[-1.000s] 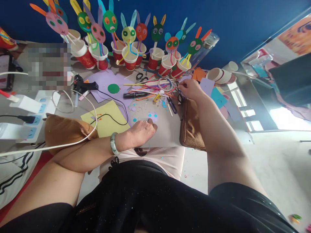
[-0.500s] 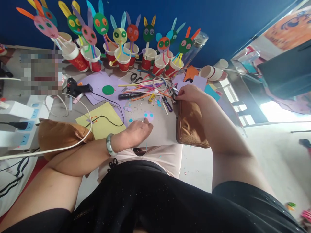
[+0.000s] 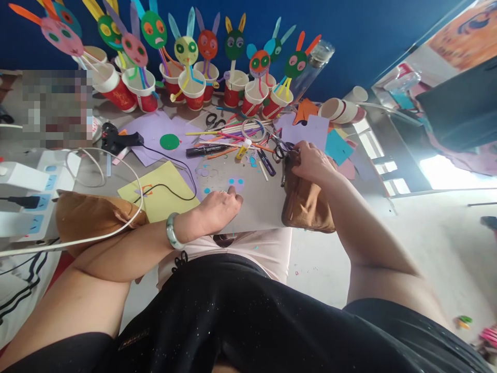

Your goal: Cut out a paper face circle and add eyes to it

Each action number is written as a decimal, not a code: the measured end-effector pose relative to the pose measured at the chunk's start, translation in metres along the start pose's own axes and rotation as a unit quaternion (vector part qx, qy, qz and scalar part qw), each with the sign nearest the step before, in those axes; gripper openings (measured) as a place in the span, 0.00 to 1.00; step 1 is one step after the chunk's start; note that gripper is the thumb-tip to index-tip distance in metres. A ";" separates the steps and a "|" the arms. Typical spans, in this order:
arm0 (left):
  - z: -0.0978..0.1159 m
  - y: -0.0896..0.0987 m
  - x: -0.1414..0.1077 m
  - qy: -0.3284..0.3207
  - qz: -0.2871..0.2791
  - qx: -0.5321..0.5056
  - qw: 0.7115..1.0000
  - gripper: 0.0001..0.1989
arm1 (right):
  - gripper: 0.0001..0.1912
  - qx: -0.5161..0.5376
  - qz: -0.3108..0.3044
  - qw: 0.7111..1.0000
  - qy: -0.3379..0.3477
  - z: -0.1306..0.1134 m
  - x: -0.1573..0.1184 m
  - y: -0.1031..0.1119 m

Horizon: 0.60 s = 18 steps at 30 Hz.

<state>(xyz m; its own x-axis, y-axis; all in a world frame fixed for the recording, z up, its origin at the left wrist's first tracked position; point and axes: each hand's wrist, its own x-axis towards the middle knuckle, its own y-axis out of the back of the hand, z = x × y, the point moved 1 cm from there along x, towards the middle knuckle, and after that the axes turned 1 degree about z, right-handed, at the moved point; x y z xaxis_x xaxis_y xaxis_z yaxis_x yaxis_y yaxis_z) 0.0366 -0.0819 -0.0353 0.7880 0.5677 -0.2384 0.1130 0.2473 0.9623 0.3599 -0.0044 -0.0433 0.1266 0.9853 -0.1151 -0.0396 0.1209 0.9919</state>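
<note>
My left hand (image 3: pixel 219 210) is closed, its curled fingertips at the lower edge of a small purple paper piece (image 3: pixel 237 185) with two blue dots. A jade-like bangle circles that wrist. To the right, my right hand (image 3: pixel 313 165) rests over a brown cloth pouch (image 3: pixel 306 210), fingers loosely spread and partly hidden from view. Just left of its fingertips lie black-handled scissors (image 3: pixel 278 152). A loose blue paper dot (image 3: pixel 207 190) lies left of the purple piece. A glue stick (image 3: pixel 243 149) and a purple pen (image 3: pixel 266 163) are beyond it.
Red-and-white paper cups (image 3: pixel 192 92) with paper rabbit-eared heads line the back. A glue gun (image 3: pixel 121 139), its cord, yellow paper (image 3: pixel 161 190) and a power strip (image 3: pixel 48 194) occupy the left. Colored sticks and a black marker (image 3: pixel 205 151) lie mid-table. Another brown pouch (image 3: pixel 93 215) sits by my left forearm.
My right hand has let go of the scissors, now lying at the pouch's top left, and its fingers have loosened and spread. My left hand stays at the purple paper piece.
</note>
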 end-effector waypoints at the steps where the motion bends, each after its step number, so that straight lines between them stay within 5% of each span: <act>1: 0.000 0.000 0.000 -0.002 0.003 0.001 1.000 0.16 | 0.38 0.003 0.006 1.000 0.004 0.002 -0.002 -0.001; 10: 0.000 -0.004 0.000 -0.005 0.013 0.002 1.000 0.14 | 0.15 -0.136 0.051 0.958 0.247 -0.018 -0.020 -0.003; 18: 0.001 0.000 0.000 -0.006 -0.003 0.000 1.000 0.15 | 0.11 -0.176 0.043 0.909 0.376 -0.022 -0.014 -0.004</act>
<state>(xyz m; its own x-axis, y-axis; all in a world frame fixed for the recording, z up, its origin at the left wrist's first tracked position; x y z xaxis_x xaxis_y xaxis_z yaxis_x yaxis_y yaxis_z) 0.0375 -0.0824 -0.0357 0.7944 0.5567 -0.2429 0.1176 0.2514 0.9607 0.3366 -0.0163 -0.0467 -0.6000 0.7808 -0.1741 -0.3482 -0.0590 0.9356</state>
